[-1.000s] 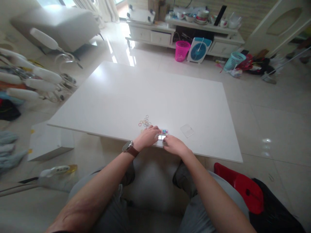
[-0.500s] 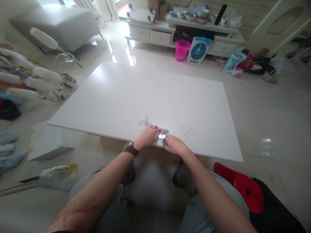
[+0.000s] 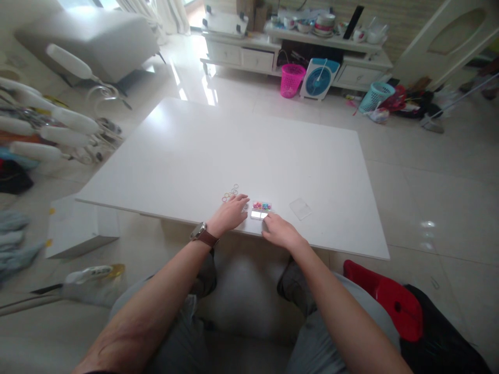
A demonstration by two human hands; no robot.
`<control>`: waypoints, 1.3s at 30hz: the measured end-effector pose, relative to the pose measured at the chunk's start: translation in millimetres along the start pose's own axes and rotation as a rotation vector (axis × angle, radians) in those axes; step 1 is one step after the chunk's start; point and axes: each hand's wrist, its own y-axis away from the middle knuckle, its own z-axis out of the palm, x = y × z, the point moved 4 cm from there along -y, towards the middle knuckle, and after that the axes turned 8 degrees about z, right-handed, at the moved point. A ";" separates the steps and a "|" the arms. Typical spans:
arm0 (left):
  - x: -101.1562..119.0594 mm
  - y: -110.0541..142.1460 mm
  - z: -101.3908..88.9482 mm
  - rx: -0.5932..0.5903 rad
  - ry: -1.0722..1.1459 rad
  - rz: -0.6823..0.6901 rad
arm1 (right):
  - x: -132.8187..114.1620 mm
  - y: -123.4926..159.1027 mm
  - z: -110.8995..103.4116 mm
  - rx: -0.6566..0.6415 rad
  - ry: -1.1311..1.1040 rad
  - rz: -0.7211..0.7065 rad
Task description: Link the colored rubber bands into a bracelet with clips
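Note:
A small clear compartment box (image 3: 256, 214) lies near the front edge of the white table. Pinkish-red bits fill its back left section and blue and mixed-colour bits its back right one; the front sections look pale. My right hand (image 3: 281, 231) is closed at the box's front right corner, its fingertips partly hidden. To the left of the box, my left hand (image 3: 230, 213) hovers low with its fingers apart, palm down, partly over a loose group of thin coloured rings (image 3: 236, 186). No object shows between those fingers. A flat clear lid (image 3: 300, 209) rests right of the box.
The large white table (image 3: 249, 150) stretches away in front of me. A red and black seat (image 3: 384, 296) stands at my lower right, a white box (image 3: 81, 228) on the floor at left. Beyond are a pink basket (image 3: 292, 80) and a blue fan (image 3: 318, 79).
My left hand has moved left, off the compartment box and over the rings, uncovering the box's left side. My right hand has stayed at the box's corner.

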 end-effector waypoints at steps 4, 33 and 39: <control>8.4 1.4 2.8 -0.072 0.005 0.070 | -0.7 -0.3 0.4 0.011 -0.045 -0.037; -27.1 11.8 6.9 0.026 0.022 -0.230 | 7.4 8.6 -22.6 0.115 0.011 -0.016; -32.0 12.0 13.1 0.044 0.043 -0.272 | 9.0 11.5 -25.5 0.127 -0.025 -0.026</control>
